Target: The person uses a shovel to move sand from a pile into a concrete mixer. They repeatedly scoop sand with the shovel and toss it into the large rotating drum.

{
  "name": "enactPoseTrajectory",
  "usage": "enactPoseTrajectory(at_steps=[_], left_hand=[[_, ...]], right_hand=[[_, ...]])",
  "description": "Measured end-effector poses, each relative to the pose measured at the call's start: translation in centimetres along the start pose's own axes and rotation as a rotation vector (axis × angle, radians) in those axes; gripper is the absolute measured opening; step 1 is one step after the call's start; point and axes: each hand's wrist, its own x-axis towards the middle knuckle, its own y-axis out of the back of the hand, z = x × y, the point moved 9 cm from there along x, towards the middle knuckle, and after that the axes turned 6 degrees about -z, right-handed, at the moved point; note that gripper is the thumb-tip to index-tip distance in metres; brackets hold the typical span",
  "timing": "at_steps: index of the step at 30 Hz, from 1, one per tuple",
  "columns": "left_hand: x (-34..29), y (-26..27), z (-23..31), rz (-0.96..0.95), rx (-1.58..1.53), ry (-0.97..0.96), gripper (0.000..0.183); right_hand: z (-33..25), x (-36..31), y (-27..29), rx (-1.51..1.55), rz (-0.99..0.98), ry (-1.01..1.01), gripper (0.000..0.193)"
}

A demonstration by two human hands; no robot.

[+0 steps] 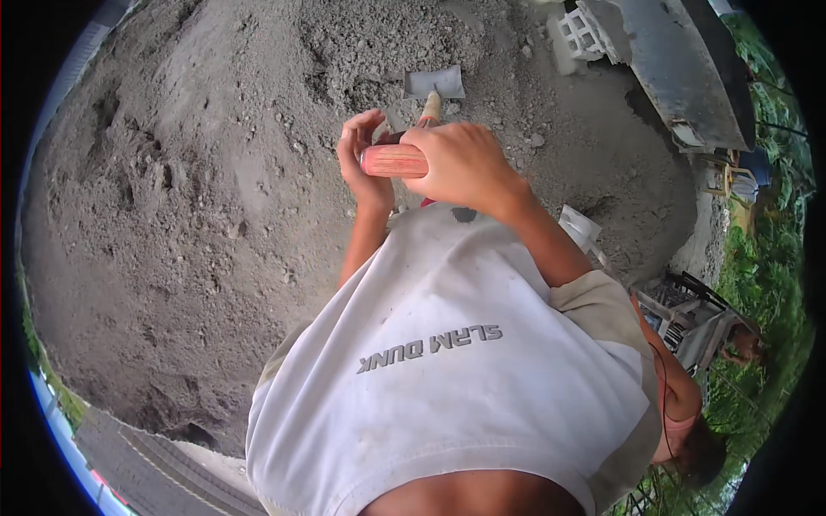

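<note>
A shovel with a red wooden cross grip [394, 161] is in front of my chest. My right hand [465, 163] is closed around that grip. The shaft runs away from me to a grey metal blade [434, 82], which rests on the loose grey sand. Just left of the grip is my left hand [366, 159], its fingers raised, loosely curved and apart. It seems to hold nothing, though part of it is hidden behind the grip.
A big heap of grey sand [189, 189] spreads ahead and left. At the far right lie a hollow concrete block [581, 34] and a curved metal sheet [688, 69]. A pale flat piece [579, 225] sits right of me. Another person [680, 404] is at lower right, near greenery.
</note>
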Motion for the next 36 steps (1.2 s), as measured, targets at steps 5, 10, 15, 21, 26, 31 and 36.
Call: enactPoseTrajectory(at_steps=[5, 10, 15, 21, 26, 31, 36], left_hand=[[0.1, 4.3, -12.3, -0.134, -0.083, 0.745, 0.027], [-2.2, 9.6, -18.5, -0.243, 0.082, 0.972, 0.028], [-2.1, 10.2, -19.5, -0.343, 0.181, 1.098, 0.029], [4.7, 6.7, -13.3, -0.305, 0.048, 0.762, 0.031], [3.1, -0.6, 3.5, -0.221, -0.230, 0.237, 0.042], [4.1, 2.7, 7.8, -0.089, 0.455, -0.143, 0.039], [3.0, 3.9, 8.1, 0.053, 1.069, -0.364, 0.024]], right_hand=[[-6.3, 0.7, 3.3, 0.034, -0.025, 0.188, 0.034], [-10.1, -0.9, 7.2, 0.022, 0.015, 0.309, 0.037], [-9.2, -1.6, 7.3, -0.017, 0.032, 0.229, 0.050], [-13.0, -3.1, 10.4, -0.004, 0.134, 0.316, 0.052], [-8.9, 1.9, 9.0, -0.005, 0.310, 0.334, 0.047], [-1.0, 8.6, -4.3, -0.085, 0.231, 0.339, 0.027], [-0.7, 7.7, -6.8, -0.017, 0.184, 0.287, 0.030]])
